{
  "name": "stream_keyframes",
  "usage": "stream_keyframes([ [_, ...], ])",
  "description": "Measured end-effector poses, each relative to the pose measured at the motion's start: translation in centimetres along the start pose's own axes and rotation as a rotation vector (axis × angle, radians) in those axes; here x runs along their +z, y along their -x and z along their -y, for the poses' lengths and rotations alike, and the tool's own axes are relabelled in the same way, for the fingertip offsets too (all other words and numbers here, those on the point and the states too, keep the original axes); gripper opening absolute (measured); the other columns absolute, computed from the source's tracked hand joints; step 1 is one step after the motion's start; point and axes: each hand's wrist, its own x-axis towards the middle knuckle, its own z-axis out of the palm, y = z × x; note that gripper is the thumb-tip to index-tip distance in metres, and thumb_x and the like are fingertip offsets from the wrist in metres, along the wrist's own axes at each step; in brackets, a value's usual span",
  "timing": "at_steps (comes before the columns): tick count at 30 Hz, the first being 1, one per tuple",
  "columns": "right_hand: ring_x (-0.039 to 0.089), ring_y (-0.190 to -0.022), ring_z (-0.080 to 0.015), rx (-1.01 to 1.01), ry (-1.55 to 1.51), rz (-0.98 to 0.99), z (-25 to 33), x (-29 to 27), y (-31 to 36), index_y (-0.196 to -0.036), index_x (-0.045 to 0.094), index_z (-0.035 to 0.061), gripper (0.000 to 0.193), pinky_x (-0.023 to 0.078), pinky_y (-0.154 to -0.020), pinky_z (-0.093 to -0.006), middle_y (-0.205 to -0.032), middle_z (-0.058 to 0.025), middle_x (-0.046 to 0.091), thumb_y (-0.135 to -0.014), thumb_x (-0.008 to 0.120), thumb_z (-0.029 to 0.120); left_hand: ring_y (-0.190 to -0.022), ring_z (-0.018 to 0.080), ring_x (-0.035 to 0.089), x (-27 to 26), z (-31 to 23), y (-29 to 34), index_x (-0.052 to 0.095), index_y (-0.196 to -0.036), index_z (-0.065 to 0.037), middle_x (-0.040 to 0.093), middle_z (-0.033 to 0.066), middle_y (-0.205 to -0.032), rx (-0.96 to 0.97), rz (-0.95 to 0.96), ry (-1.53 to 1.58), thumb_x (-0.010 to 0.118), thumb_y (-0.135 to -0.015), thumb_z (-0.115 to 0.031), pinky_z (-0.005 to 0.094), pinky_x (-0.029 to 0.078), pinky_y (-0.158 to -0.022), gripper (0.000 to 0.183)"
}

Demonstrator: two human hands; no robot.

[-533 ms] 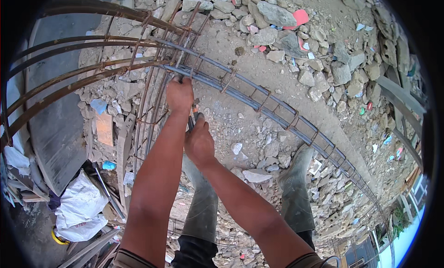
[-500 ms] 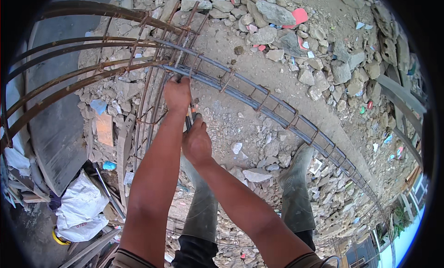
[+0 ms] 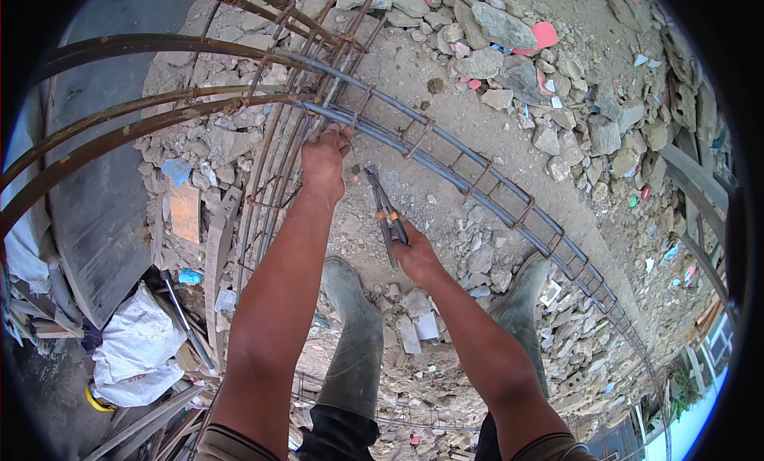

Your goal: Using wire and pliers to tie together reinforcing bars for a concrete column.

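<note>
My left hand [image 3: 325, 165] is closed just below the joint of a rebar cage, fingers pinched on a thin tie wire [image 3: 356, 149] that curves out beside them. Blue-grey bars of the reinforcing cage [image 3: 450, 174], joined by square stirrups, run from this joint down to the right. Rusty bars [image 3: 151, 103] reach the same joint from the left. In my right hand [image 3: 419, 258] is a pair of end-cutting pincers [image 3: 384, 210] with orange bands on the handles. Their jaws point up toward the joint, apart from the bars and the wire.
Broken rock [image 3: 501, 27] lies thick at the far side. A second bundle of bars [image 3: 267, 182] passes left of my left forearm. White sacks [image 3: 139, 353] and a grey board [image 3: 99, 182] lie at the left. My boots [image 3: 350, 334] stand on rubble under the cage.
My right hand has drawn the pincers away from the joint, down and to the right. My left hand stays by the joint. The whole view has shifted slightly.
</note>
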Motion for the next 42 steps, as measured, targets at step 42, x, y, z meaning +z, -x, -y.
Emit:
stream_keyframes([
  [42, 0.060, -0.075, -0.0190, 0.211, -0.815, 0.402, 7.3, 2.5, -4.4, -0.102, 0.059, 0.0057, 0.024, 0.049, -0.067, -0.0341, -0.087, -0.0069, 0.063, -0.085, 0.070, 0.019, -0.067, 0.0167, 0.063, -3.3, 0.3, 1.1, 0.062, -0.095, -0.003, 0.065, 0.0066, -0.081, -0.463, 0.406, 0.366, 0.070, -0.088, -0.027, 0.0309, 0.051, -0.059, 0.026],
])
